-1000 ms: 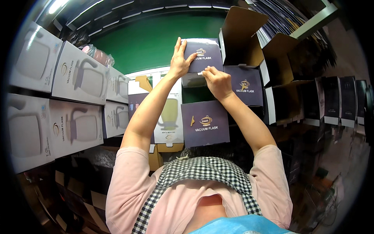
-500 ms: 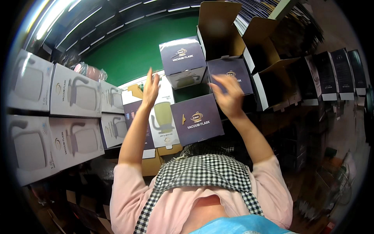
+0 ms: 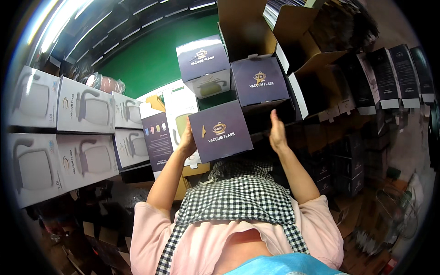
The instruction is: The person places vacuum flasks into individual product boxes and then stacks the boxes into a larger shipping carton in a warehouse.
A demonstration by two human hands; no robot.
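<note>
A purple-grey vacuum flask box with a gold emblem lies in front of me, its lid facing up. My left hand rests along its left side, fingers stretched out. On the other side, my right hand is held upright with fingers straight, a gap away from the box and holding nothing. Behind stand two more closed boxes of the same kind, a left one and a right one. Beside my left hand are a white box panel with a green flask picture and a purple printed panel.
White flask boxes are stacked two high at the left. Open boxes with raised brown flaps stand behind on the green table. Dark boxes line the right. A plastic-wrapped pink item lies at the back left.
Both hands have come down toward the front box. My left hand now meets its left side; my right hand has left the back right box and straightened. The view has shifted slightly.
</note>
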